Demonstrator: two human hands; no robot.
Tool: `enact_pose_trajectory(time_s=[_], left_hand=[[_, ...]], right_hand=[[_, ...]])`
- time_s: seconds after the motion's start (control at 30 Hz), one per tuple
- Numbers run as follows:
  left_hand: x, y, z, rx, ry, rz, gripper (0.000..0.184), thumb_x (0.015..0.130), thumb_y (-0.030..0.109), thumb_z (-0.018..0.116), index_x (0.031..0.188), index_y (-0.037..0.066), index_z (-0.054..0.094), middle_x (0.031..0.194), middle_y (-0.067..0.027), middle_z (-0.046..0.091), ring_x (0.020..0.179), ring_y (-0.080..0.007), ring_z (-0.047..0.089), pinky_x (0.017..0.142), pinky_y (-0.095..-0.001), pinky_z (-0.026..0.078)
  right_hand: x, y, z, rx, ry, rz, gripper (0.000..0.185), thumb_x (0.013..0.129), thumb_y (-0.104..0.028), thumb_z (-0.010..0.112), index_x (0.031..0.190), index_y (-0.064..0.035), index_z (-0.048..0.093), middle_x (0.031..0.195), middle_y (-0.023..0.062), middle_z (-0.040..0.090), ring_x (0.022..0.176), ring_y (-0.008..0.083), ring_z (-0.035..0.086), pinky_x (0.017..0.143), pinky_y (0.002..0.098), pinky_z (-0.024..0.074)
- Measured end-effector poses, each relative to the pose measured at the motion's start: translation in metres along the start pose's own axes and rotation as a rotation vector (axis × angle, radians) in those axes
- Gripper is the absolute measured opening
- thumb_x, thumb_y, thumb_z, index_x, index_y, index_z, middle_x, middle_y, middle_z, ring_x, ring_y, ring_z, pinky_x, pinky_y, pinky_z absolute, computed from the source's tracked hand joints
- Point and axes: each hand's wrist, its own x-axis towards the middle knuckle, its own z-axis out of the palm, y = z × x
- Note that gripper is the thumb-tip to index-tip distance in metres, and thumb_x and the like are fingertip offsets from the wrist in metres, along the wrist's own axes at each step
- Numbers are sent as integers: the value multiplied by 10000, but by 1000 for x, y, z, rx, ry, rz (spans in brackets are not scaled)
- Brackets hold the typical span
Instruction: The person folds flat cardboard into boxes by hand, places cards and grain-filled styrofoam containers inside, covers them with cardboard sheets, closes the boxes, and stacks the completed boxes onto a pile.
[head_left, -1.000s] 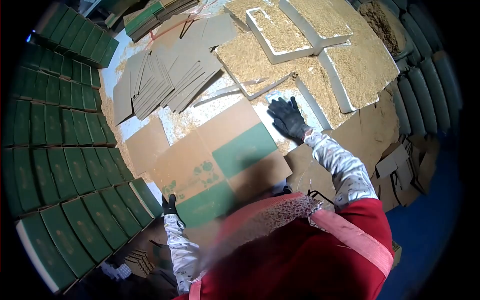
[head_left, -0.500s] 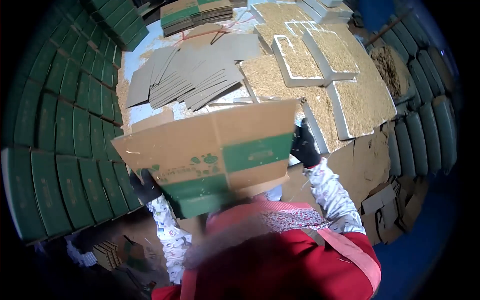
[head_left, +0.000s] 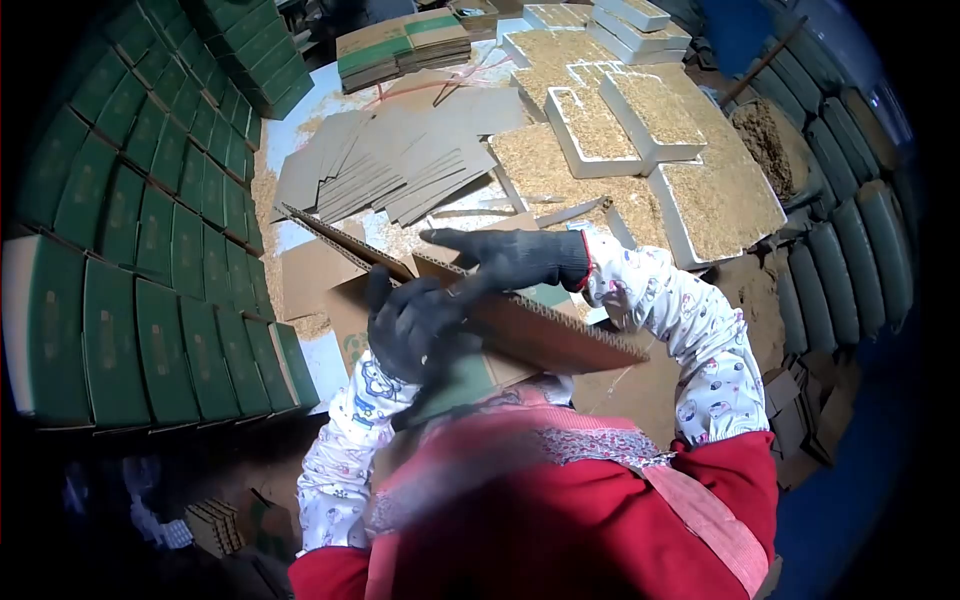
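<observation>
A brown and green cardboard box stands partly unfolded against my body, its corrugated edges facing up. My left hand, in a dark glove, is closed over the box's near edge with its fingers bent, slightly blurred. Across the top edges lies my right hand, also gloved, its index finger stretched out to the left. Its other fingers are partly hidden at the box, close to the left hand. Behind the hands, flat grey cardboard sheets lie fanned out on the table.
White trays filled with tan grain-like bits cover the table's right side. Flat folded cartons are stacked at the back. Green boxes form a wall on the left. Full sacks are piled at the right, with cardboard scraps below.
The flat carton has been tilted and its walls have come apart. Both hands have moved from its two side ends to its middle, the right hand swinging far to the left.
</observation>
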Motion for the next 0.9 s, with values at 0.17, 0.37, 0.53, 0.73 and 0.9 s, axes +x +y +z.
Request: enact_pose_trajectory(time_s=[0.17,0.37,0.53,0.73,0.9], left_hand=[[23,-7,-35,-180,-16,103,415,605,308,781,818,94,496,668,-44,504,632,-243,535,600,-385,464],[9,14,-93,282,-831,-250,933,598,654,639,1240,3,454,829,-181,604,695,-339,619,717,-408,488],[12,-40,23,277,-764,-306,787,739,572,546,1331,88,360,1413,-175,264,1322,-327,212,1091,-491,27],[22,-52,-74,16,-426,-129,496,756,343,644,1153,61,550,1045,-137,620,1004,-301,581,888,-415,434],[31,-128,-64,9,-407,-592,862,700,327,729,1321,-66,279,1201,-252,495,1104,-339,500,951,-363,386]], right_hand=[[-3,-31,-25,-339,237,-3,722,711,-104,559,1369,-67,266,1294,242,415,1164,323,455,984,362,358],[-37,-11,-59,-1306,752,-170,426,707,-118,550,1134,-108,549,1111,210,551,1025,330,543,919,374,416],[11,-40,-19,-849,-126,83,349,666,-244,652,947,-44,594,894,171,612,850,327,589,775,406,469],[47,-26,-10,-1030,791,-513,425,764,-196,562,1167,-77,498,1128,172,541,965,332,563,820,424,454],[73,-14,-19,-1080,-35,174,302,710,-250,628,955,-78,665,1045,119,628,958,258,610,779,393,488]])
